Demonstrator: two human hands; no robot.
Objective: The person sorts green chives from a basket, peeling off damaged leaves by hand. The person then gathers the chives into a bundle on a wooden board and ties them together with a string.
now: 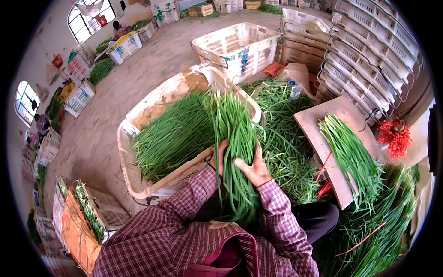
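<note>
Between my two hands is a thick bunch of garlic chives (237, 157), its pale ends pointing up and away and its green leaves hanging toward my lap. My left hand (223, 156) grips the bunch from the left, its fingers mostly hidden behind the leaves. On the other side my right hand (255, 168) is wrapped round it, thumb across the front. Just beyond lies a white plastic crate (134, 182) holding loose chives (177, 131). To the right, another bunch of chives (350, 154) rests on a wooden board (314, 122).
Loose greens (288, 138) are heaped between crate and board. Tied bunches (378, 226) lie at lower right, below red ties (394, 136). Stacked crates (369, 55) rise at the right; another crate (251, 53) stands behind. Other people (121, 30) sit along the far left wall.
</note>
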